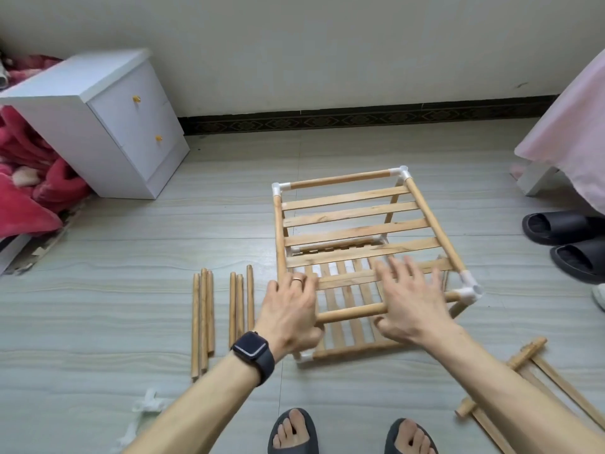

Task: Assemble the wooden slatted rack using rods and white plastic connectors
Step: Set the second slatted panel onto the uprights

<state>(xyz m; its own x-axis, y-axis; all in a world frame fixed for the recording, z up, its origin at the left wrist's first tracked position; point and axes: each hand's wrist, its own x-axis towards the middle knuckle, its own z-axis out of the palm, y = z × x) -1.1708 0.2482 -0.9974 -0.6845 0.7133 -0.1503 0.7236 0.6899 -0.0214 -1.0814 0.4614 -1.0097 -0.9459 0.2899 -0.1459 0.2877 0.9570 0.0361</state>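
Red fleece bedding [29, 178] lies at the far left, beside a white two-drawer cabinet [108, 126]. On the floor [131, 306], right of the cabinet and nearer to you, locate the loose rods [203, 322]: two groups of three, laid side by side and pointing away from you. Your left hand [291, 314], with a watch [253, 352] on the wrist and a ring [298, 279] on one finger, covers the near-left corner of the rack [353, 217]. Its fingers bend over the top slats and its thumb tucks under the near top rod [350, 312], gripping it. The rack stands on the floor at centre, with two slatted tiers joined at the corners by white connectors [469, 288]. Your right hand [409, 299] lies on the top tier, fingers straight and spread across the slats, thumb under the same rod. A spare slatted panel [537, 381] lies at the near right, partly hidden by your forearm. Black slippers [563, 237] sit at the right edge.
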